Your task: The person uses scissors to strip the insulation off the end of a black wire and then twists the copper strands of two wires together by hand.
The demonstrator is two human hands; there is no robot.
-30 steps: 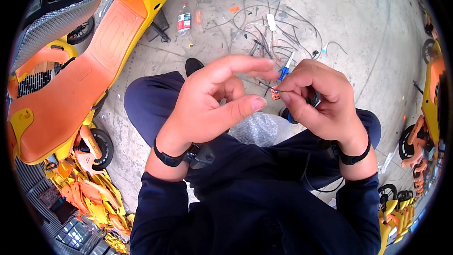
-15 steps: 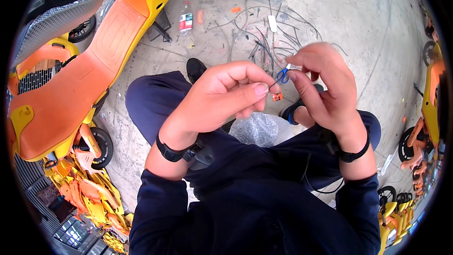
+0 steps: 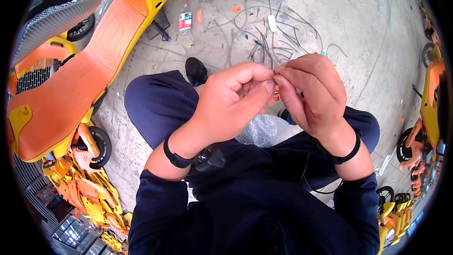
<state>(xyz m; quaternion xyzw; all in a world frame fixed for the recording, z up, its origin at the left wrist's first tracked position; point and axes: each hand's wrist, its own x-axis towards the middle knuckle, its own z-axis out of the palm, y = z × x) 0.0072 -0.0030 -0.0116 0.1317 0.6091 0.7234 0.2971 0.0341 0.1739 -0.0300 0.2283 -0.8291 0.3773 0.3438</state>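
Both hands are up in the middle of my feed, left hand (image 3: 226, 97) and right hand (image 3: 314, 92), thumbs and index fingers pinched closed, fingertips (image 3: 269, 86) meeting. Looks like they're gripping a thin dark wire right where they meet, but the fingers cover it, so don't hold me to that one. The other fingers on each hand are curled in, and there's a black wristband (image 3: 178, 155) on the left wrist.

In the gap just below the fingertips I can see a small orange-and-black piece (image 3: 277, 93), and nearer the lap there's a clump of clear bubble wrap (image 3: 257, 131) between the legs, which are in navy trousers (image 3: 155, 108). A black shoe (image 3: 195, 70) pokes out past the left hand.

Beyond the hands, a messy scatter of cable offcuts (image 3: 265, 49) lies on the concrete floor (image 3: 368, 28), with a white oblong piece (image 3: 272, 23) among them. Left of that is a clear plastic bottle (image 3: 185, 21) with a red-and-white label. Way over on my left sits a big orange-and-yellow scooter (image 3: 71, 94), with a heap of yellow and orange panels (image 3: 89, 189) behind it, lower in my view.
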